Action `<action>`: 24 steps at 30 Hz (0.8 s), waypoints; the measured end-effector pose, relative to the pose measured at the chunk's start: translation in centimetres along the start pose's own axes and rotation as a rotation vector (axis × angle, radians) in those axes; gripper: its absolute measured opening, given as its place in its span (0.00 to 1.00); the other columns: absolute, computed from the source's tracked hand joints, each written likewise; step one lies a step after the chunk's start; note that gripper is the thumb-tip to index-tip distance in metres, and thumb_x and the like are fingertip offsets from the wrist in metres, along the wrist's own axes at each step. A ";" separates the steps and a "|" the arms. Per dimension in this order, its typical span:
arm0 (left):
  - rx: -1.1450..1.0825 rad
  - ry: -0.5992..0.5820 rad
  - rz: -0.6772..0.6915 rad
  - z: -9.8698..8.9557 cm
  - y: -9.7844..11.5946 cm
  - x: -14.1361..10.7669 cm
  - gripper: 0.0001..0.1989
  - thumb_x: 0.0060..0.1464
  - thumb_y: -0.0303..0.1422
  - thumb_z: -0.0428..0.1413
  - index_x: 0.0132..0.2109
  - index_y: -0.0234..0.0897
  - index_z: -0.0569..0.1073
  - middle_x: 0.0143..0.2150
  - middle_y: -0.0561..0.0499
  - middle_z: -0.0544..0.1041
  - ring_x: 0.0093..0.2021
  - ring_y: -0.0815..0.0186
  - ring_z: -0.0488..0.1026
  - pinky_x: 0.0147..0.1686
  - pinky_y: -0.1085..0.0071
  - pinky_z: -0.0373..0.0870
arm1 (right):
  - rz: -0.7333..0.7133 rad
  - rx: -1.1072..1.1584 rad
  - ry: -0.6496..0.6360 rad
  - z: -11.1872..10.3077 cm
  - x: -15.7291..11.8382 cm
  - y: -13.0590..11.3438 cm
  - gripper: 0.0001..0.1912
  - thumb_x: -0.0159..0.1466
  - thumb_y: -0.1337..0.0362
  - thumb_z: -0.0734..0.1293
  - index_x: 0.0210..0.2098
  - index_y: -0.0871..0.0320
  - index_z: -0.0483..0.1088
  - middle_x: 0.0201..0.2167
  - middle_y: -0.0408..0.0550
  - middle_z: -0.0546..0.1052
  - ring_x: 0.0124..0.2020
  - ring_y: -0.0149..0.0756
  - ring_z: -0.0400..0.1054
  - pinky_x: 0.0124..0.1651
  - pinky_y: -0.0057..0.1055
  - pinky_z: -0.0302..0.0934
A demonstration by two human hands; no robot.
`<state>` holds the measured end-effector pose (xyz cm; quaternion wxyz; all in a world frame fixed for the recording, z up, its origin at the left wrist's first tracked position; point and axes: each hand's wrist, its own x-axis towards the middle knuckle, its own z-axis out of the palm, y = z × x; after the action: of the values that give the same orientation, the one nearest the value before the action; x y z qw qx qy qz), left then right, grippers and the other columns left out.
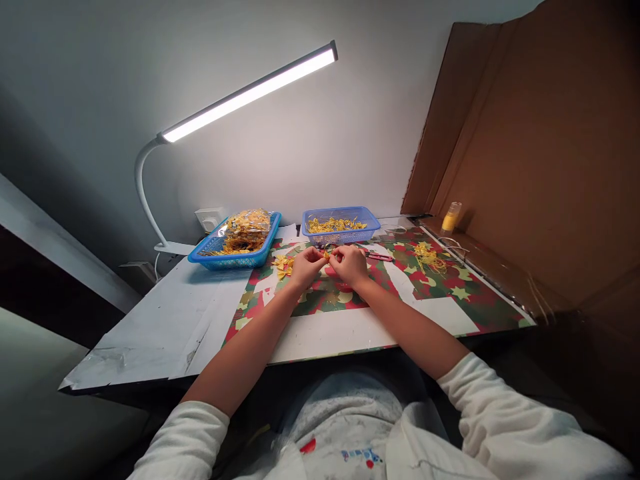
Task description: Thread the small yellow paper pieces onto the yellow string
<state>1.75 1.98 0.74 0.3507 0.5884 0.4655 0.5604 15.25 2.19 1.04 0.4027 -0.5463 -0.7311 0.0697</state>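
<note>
Over the middle of the patterned table cover, my left hand [306, 268] and my right hand [351, 265] meet with their fingertips pinched together. Between them is a small gold ribbon piece [327, 256], mostly covered by the fingers, so its exact shape is hard to make out. Just left of my left hand lie several gold ribbon bows [283, 266]. Behind my right hand a slim tool with pink-red handles [379, 256], perhaps scissors, lies partly hidden. Something red shows on the cover under my hands.
At the back left stands a blue basket [230, 261] with gold pieces and a clear bag. A lilac basket [342, 235] holds more gold pieces. Yellow strings [431, 259] lie right. A small bottle [451, 218] stands near cardboard [525, 133]. A lit lamp [250, 93] hangs above.
</note>
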 end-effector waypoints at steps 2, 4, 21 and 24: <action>0.069 -0.004 0.049 0.0 0.0 -0.1 0.08 0.38 0.31 0.58 0.22 0.36 0.65 0.21 0.56 0.69 0.23 0.72 0.63 0.25 0.75 0.59 | 0.034 -0.010 -0.001 -0.1 0.0 -0.1 0.06 0.58 0.64 0.64 0.28 0.57 0.73 0.30 0.47 0.78 0.38 0.39 0.68 0.45 0.35 0.51; 0.162 0.008 0.102 -0.1 0.1 -0.2 0.06 0.39 0.30 0.56 0.22 0.36 0.65 0.21 0.56 0.69 0.24 0.72 0.63 0.26 0.75 0.59 | 0.062 -0.024 0.001 -0.2 0.0 -0.2 0.06 0.57 0.63 0.64 0.29 0.57 0.72 0.29 0.47 0.77 0.37 0.39 0.68 0.44 0.34 0.51; 0.597 -0.069 0.285 -0.5 0.3 -0.4 0.04 0.47 0.32 0.54 0.27 0.38 0.66 0.25 0.54 0.72 0.27 0.68 0.66 0.29 0.72 0.59 | -0.106 0.119 -0.081 -0.1 0.3 1.0 0.08 0.56 0.65 0.62 0.21 0.58 0.63 0.21 0.42 0.69 0.24 0.31 0.58 0.33 0.28 0.48; 0.759 -0.095 0.324 -0.7 0.4 -0.5 0.07 0.51 0.36 0.53 0.29 0.38 0.67 0.26 0.52 0.72 0.28 0.65 0.67 0.28 0.71 0.58 | -0.159 0.156 -0.075 -0.1 0.4 1.2 0.08 0.56 0.66 0.61 0.21 0.58 0.63 0.22 0.42 0.70 0.25 0.31 0.58 0.33 0.28 0.49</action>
<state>1.13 1.33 1.01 0.0372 0.7668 0.5236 0.3694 16.14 2.94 0.64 0.4207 -0.4507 -0.7790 0.1145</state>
